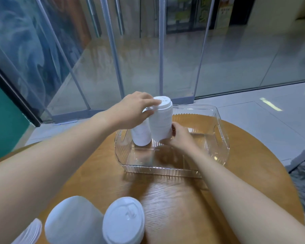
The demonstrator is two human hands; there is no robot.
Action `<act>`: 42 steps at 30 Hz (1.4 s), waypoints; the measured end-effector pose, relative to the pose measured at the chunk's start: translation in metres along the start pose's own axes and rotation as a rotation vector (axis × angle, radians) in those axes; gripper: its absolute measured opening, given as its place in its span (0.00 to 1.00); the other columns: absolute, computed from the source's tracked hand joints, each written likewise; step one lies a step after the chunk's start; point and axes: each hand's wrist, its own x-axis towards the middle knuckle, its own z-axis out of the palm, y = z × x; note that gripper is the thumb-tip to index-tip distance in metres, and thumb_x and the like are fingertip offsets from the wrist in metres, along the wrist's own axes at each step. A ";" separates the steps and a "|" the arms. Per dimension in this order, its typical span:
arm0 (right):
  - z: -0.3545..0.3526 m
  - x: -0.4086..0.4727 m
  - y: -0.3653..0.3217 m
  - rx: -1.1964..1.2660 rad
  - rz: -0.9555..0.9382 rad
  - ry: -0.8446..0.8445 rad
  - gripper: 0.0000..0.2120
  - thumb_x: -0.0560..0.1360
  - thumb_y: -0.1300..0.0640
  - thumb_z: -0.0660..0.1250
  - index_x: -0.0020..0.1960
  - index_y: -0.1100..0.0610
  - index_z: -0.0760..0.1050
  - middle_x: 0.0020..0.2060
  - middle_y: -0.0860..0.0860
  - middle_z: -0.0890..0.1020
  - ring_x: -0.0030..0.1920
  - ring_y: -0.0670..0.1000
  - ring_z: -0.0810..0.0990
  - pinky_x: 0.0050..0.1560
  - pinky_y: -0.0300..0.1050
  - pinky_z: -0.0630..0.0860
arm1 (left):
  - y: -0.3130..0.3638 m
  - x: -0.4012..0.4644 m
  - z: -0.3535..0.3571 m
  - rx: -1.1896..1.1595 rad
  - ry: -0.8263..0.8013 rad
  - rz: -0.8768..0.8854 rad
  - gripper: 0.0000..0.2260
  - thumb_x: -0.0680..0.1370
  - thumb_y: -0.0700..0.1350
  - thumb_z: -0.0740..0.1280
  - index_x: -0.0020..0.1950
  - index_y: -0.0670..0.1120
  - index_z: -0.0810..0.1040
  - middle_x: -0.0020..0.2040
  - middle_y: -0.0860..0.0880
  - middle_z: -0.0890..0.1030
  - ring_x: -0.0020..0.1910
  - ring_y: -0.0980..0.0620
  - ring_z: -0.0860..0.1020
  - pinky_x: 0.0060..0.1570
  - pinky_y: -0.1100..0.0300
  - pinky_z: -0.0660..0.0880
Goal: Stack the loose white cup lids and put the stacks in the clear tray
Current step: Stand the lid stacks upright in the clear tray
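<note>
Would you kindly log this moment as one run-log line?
left hand: steadies top of lid stack | right hand: grips its base | clear tray: second stack inside | table: more stacks waiting

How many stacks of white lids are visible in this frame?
5. Two at the clear tray: held stack gripped by both hands, second stack left of it. Three near the table's front edge, and, partly cut off.

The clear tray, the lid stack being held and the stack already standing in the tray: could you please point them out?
Clear tray (224,136): head view, its right wall.
Held lid stack (161,120): head view, mid side, between both hands.
Standing lid stack (141,136): head view, lower side, left of the held one.
</note>
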 end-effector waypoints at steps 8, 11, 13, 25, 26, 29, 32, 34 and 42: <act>0.010 0.013 0.016 -0.011 0.084 -0.018 0.36 0.66 0.54 0.84 0.70 0.56 0.74 0.61 0.51 0.83 0.57 0.51 0.81 0.52 0.45 0.74 | -0.018 0.019 0.024 0.122 -0.049 0.057 0.22 0.85 0.38 0.56 0.76 0.56 0.73 0.72 0.54 0.76 0.72 0.48 0.68 0.63 0.55 0.63; 0.014 0.014 0.015 -0.023 0.106 -0.016 0.36 0.65 0.53 0.85 0.69 0.56 0.74 0.61 0.51 0.83 0.58 0.52 0.81 0.54 0.48 0.77 | -0.020 0.021 0.031 0.127 -0.052 0.053 0.22 0.85 0.37 0.56 0.75 0.54 0.72 0.73 0.56 0.74 0.75 0.50 0.66 0.61 0.60 0.56; 0.017 0.016 0.015 -0.046 0.108 -0.010 0.38 0.60 0.47 0.84 0.66 0.55 0.76 0.59 0.51 0.84 0.57 0.54 0.83 0.54 0.53 0.80 | -0.024 0.022 0.035 0.125 -0.074 0.048 0.24 0.84 0.35 0.55 0.76 0.54 0.71 0.75 0.57 0.73 0.78 0.51 0.63 0.66 0.59 0.57; 0.026 0.026 0.026 -0.211 0.133 -0.057 0.38 0.54 0.35 0.75 0.63 0.45 0.75 0.53 0.50 0.84 0.54 0.57 0.82 0.52 0.56 0.82 | -0.031 0.024 0.044 0.150 -0.170 -0.007 0.31 0.82 0.34 0.53 0.82 0.57 0.63 0.81 0.52 0.65 0.79 0.48 0.62 0.70 0.53 0.60; 0.024 0.025 0.025 -0.212 0.133 -0.057 0.38 0.55 0.37 0.76 0.63 0.45 0.75 0.54 0.49 0.84 0.54 0.57 0.83 0.52 0.56 0.82 | -0.029 0.024 0.043 0.154 -0.175 -0.011 0.30 0.83 0.34 0.53 0.82 0.57 0.63 0.81 0.52 0.65 0.79 0.48 0.62 0.70 0.53 0.60; 0.015 0.020 0.016 -0.224 0.143 -0.052 0.39 0.61 0.44 0.80 0.69 0.49 0.73 0.61 0.50 0.82 0.59 0.57 0.81 0.56 0.57 0.81 | -0.024 0.024 0.038 0.175 -0.196 -0.019 0.27 0.84 0.38 0.54 0.82 0.57 0.63 0.81 0.52 0.65 0.78 0.47 0.62 0.71 0.52 0.59; 0.005 0.015 0.010 -0.226 0.153 -0.039 0.44 0.65 0.48 0.83 0.76 0.53 0.68 0.69 0.54 0.77 0.69 0.57 0.75 0.65 0.58 0.76 | -0.019 0.023 0.033 0.209 -0.206 -0.027 0.26 0.85 0.41 0.54 0.83 0.57 0.61 0.80 0.52 0.65 0.78 0.47 0.62 0.70 0.52 0.59; -0.002 0.011 0.007 -0.232 0.150 -0.041 0.46 0.68 0.48 0.82 0.79 0.56 0.64 0.71 0.54 0.75 0.71 0.56 0.73 0.69 0.56 0.73 | -0.014 0.020 0.027 0.233 -0.217 -0.037 0.25 0.86 0.42 0.55 0.83 0.57 0.60 0.80 0.52 0.65 0.78 0.46 0.62 0.71 0.52 0.59; -0.026 -0.033 -0.008 -0.243 0.060 -0.016 0.45 0.70 0.46 0.81 0.79 0.58 0.64 0.72 0.54 0.75 0.71 0.55 0.74 0.69 0.51 0.73 | 0.011 -0.013 0.000 0.308 -0.223 -0.082 0.24 0.86 0.47 0.58 0.83 0.57 0.60 0.81 0.49 0.64 0.78 0.44 0.62 0.73 0.50 0.60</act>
